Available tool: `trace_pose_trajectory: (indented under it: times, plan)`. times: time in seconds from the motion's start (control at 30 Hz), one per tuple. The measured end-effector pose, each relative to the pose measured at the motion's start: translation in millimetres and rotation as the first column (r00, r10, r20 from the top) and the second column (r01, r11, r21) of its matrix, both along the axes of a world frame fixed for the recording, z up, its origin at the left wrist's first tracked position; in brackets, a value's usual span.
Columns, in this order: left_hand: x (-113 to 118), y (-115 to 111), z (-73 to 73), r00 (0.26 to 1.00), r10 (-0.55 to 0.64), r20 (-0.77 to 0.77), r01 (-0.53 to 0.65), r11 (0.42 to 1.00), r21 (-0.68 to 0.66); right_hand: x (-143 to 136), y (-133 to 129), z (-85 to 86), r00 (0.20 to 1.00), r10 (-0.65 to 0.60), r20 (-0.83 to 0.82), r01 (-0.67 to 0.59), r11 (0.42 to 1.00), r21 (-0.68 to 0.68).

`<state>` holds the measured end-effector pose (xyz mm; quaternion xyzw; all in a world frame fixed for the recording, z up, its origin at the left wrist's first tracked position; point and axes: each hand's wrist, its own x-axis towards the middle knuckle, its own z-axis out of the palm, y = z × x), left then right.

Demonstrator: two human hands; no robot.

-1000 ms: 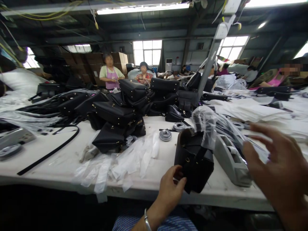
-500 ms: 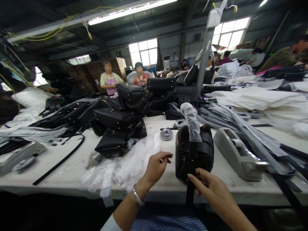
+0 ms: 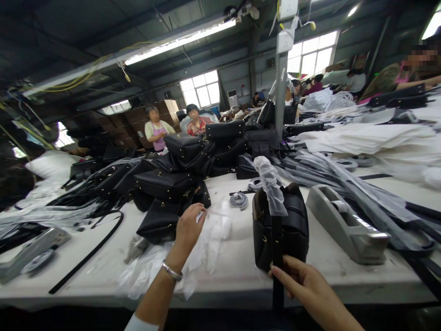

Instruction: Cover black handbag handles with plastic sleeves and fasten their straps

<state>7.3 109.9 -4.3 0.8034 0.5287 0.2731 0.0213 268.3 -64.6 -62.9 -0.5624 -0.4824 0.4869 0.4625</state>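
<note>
A black handbag (image 3: 295, 230) stands upright near the table's front edge. Its strap (image 3: 277, 234) hangs down the near side, and a clear plastic sleeve (image 3: 270, 184) wraps the strap's upper part. My right hand (image 3: 298, 276) pinches the strap low down, thumb in front. My left hand (image 3: 189, 225) is closed in a pinch above a heap of clear plastic sleeves (image 3: 206, 248). Whatever is between its fingertips, if anything, is too fine to make out. Just behind that hand lies a pile of black bags (image 3: 161, 184).
A grey tape dispenser (image 3: 344, 225) stands right of the handbag; another dispenser (image 3: 37, 253) is at far left. Plastic-wrapped straps (image 3: 365, 202) and white sheets (image 3: 372, 138) cover the right side. A coiled strap (image 3: 238, 200) lies mid-table. Co-workers stand farther back.
My left hand has moved left and away from the handbag, over the plastic sleeves. My right hand keeps its pinch on the strap. The whole view has tilted slightly.
</note>
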Motion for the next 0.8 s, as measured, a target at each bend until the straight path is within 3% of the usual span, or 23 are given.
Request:
trace_pose_trajectory:
  times: [0.13, 0.27, 0.37, 0.47, 0.53, 0.6, 0.7, 0.8]
  plan:
    - [-1, -39, 22.3, 0.99, -0.132, -0.058, 0.132, 0.991, 0.012, -3, -1, -2.1, 0.989, 0.055, -0.135, -0.064, 0.996, -0.061]
    - [17, -81, 29.8, 0.928, -0.356, -0.113, 0.33, 0.923, -0.198, -12, -2, 1.8, 0.974, 0.084, -0.209, -0.087, 0.996, -0.003]
    - [33, -99, 34.4, 0.849, -0.528, 0.015, 0.511, 0.813, -0.281, -16, -2, 5.2, 0.978, 0.121, -0.17, -0.11, 0.991, 0.073]
    - [45, -105, 36.0, 0.788, -0.574, 0.224, 0.616, 0.725, -0.308, -19, -2, 7.0, 0.973, 0.15, -0.176, -0.137, 0.987, 0.08]
    - [52, -106, 30.9, 0.785, -0.484, 0.387, 0.605, 0.735, -0.307, -20, -1, 5.7, 0.964, 0.146, -0.224, -0.14, 0.989, 0.045]
    - [59, -108, 19.6, 0.754, -0.303, 0.583, 0.563, 0.755, -0.336, -24, 0, 1.9, 0.962, 0.092, -0.257, -0.091, 0.996, 0.017]
    - [68, -114, -3.3, 0.575, 0.027, 0.818, 0.584, 0.686, -0.434, -30, 1, -5.2, 0.964, -0.031, -0.263, 0.034, 0.999, 0.007]
    - [70, -123, -21.4, 0.451, 0.211, 0.867, 0.583, 0.666, -0.466, -34, 1, -7.3, 0.965, -0.07, -0.254, 0.073, 0.997, 0.002]
